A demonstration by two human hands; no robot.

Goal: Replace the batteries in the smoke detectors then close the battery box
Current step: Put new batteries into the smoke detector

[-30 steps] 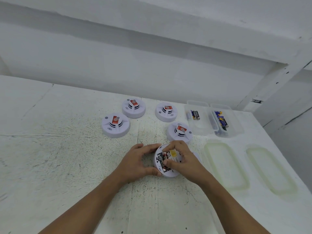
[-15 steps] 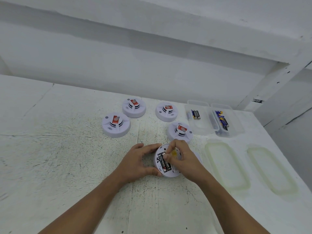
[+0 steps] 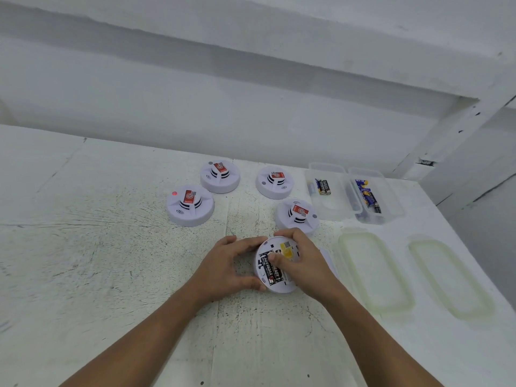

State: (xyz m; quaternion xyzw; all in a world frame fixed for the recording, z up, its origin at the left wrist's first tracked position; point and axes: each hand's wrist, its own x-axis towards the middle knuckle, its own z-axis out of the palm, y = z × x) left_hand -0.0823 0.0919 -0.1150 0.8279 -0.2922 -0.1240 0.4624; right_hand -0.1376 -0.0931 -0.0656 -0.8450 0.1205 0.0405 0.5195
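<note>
the left hand [image 3: 226, 265] grips the rim of the upturned white round plastic smoke detector [image 3: 280, 287] on the scratched white table [image 3: 134, 275], fingers curled. the right hand [image 3: 305, 261] holds it too, thumb pressing a black battery [image 3: 267, 266] inside.

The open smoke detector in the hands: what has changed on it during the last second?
The thumb of the right hand slid along the battery, away from the person, uncovering more of its label. The left hand grips the smoke detector as before; the other four detectors and the battery boxes did not move.
</note>
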